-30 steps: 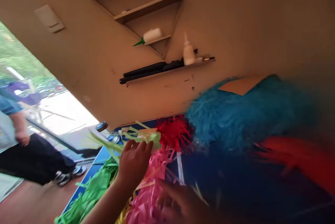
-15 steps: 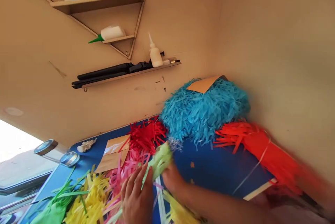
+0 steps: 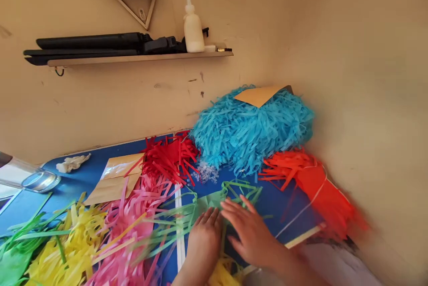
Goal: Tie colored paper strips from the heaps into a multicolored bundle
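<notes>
A light green fringed tissue-paper piece (image 3: 210, 201) lies spread on the blue tabletop (image 3: 274, 205), its strips fanning out to both sides. My left hand (image 3: 204, 243) rests palm down at its near edge, fingers laid on the paper. Just right of it is my right hand (image 3: 249, 230), open with the fingers spread, its fingertips at the paper. Beneath and between my wrists, some yellow fringed paper (image 3: 225, 272) shows in part. Left of my hands lies a heap of pink paper strips (image 3: 133, 228).
Behind sit a large blue fringed bundle (image 3: 254, 130), dark red strips (image 3: 170, 154) and orange-red fringed paper (image 3: 321, 188). Leftward are a brown envelope (image 3: 115, 179), yellow strips (image 3: 70, 241), green paper (image 3: 20, 250) and a glass jar (image 3: 36, 179). A wall shelf (image 3: 140, 59) holds a glue bottle (image 3: 194, 31).
The light green paper, bunched and raised between my hands before, is now spread on the table. My right hand has opened, and the view has shifted closer and lower.
</notes>
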{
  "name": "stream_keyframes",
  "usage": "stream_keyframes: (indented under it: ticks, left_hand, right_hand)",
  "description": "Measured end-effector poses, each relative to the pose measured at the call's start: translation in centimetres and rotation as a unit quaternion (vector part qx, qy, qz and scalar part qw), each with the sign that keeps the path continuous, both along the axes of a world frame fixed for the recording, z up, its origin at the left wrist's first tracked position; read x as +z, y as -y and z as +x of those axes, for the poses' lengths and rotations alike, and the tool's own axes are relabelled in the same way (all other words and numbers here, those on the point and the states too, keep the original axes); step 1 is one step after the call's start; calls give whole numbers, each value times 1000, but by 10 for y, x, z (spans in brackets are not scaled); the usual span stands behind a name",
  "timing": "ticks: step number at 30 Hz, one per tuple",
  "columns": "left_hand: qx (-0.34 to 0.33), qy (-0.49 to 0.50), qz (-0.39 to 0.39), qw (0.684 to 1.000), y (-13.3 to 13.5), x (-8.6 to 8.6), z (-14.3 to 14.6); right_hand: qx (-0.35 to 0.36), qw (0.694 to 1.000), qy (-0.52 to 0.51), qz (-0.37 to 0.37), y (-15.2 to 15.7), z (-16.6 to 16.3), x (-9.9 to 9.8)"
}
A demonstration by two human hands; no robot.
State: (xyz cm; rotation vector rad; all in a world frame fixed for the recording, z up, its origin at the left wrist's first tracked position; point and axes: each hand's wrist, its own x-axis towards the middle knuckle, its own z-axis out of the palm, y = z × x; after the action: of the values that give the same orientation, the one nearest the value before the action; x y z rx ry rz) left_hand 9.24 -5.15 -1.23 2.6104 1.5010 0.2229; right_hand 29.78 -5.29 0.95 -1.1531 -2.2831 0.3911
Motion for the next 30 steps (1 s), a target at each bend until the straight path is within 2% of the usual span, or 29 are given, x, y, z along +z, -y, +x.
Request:
stream_keyframes:
  ticks: [1, 2, 4, 7, 10, 13, 17, 21, 30]
  left_hand:
    - [3, 3, -11, 1000, 0, 0, 0]
    - [6, 7, -18, 1000, 1, 0, -2]
    - [9, 22, -23, 999, 3, -2, -11]
    - [40, 63, -25, 997, 5, -1, -31]
    - [147, 77, -50, 985, -1, 7, -44]
    - [228, 54, -71, 970, -13, 15, -44]
    - [276, 12, -86, 957, -26, 18, -37]
    - [300, -22, -101, 948, -29, 18, -35]
    - [299, -37, -99, 948, -29, 18, -36]
  right_hand:
    - [62, 997, 39, -39, -5, -11, -2]
    - [89, 992, 60, -63, -11, -19, -5]
    - [89, 989, 77, -89, -27, -24, -11]
    - [56, 986, 94, -124, -46, -18, -11]
    - [4, 984, 92, -151, -58, -18, -3]
    - [-69, 981, 105, -148, -64, -29, -2]
    - [-113, 978, 112, -138, -70, -42, -11]
    - [-126, 976, 112, -140, -72, -43, -19]
    - [-144, 975, 111, -130, -73, -45, -23]
